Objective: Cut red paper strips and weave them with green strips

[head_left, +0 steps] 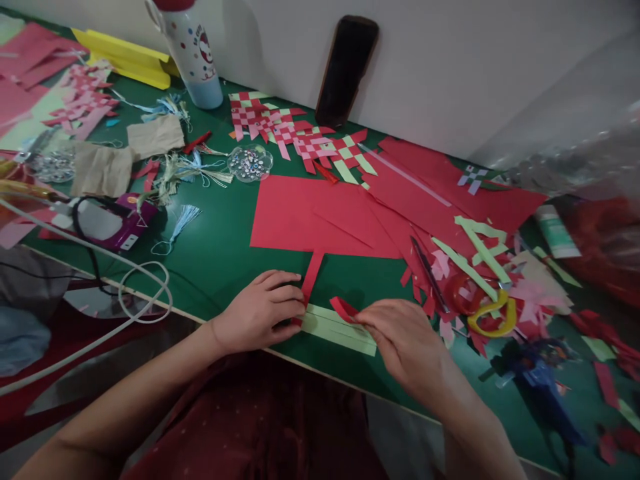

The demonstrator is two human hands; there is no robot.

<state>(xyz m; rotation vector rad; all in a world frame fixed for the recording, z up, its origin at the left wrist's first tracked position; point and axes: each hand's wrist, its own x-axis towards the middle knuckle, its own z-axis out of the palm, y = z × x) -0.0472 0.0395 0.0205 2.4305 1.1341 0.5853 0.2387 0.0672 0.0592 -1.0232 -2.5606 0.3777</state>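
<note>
At the table's front edge lies a light green paper piece point(340, 329) with long slits along it. My left hand point(265, 310) is closed at its left end, fingertips and thumb on the paper, with a bit of red paper showing beneath them. A red paper strip point(314, 275) runs from those fingers up toward a red sheet point(305, 213). My right hand point(400, 337) pinches a second, bent red paper strip point(343, 309) above the right part of the green paper. How the strips pass under my left fingers is hidden.
Yellow-handled scissors point(493, 317), a pen point(429, 273) and a blue glue gun point(545, 393) lie among scraps at right. Woven paper fish point(285, 127), a dish of small eyes point(250, 163), a bottle point(195, 60) and a phone point(347, 70) stand behind. A white cable point(85, 230) loops at left.
</note>
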